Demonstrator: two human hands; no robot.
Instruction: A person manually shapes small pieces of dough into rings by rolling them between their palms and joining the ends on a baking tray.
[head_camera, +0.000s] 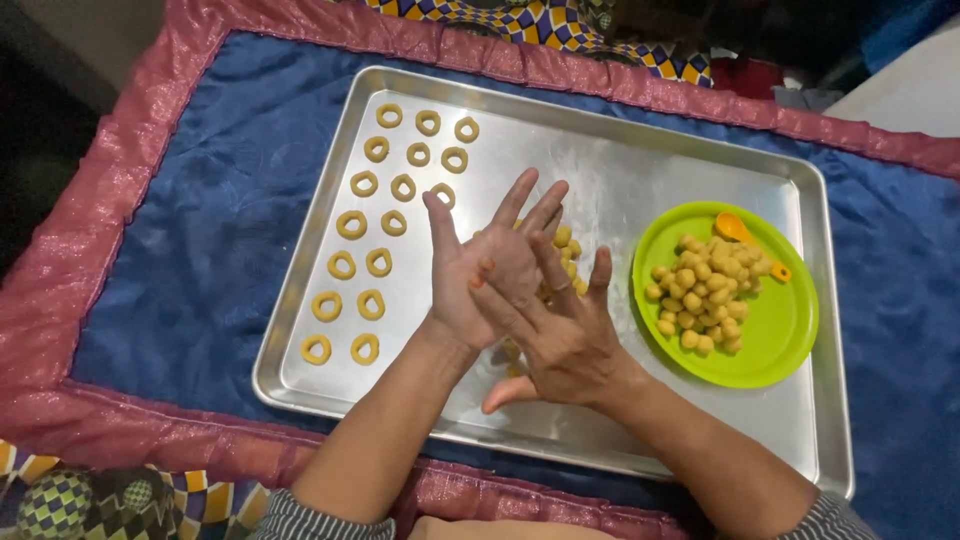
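Head view, looking down; the left hand and right hand meet palm to palm over the middle of a steel baking tray, fingers stretched flat, the right laid across the left; whether dough lies pressed between them cannot be told; dough rings lie in three rows on the tray's left part, apart from one another; a few dough balls show just behind the hands; a lime-green plate on the tray's right part carries a heap of dough balls and an orange scoop; the tray rests on a blue cloth edged in pink.
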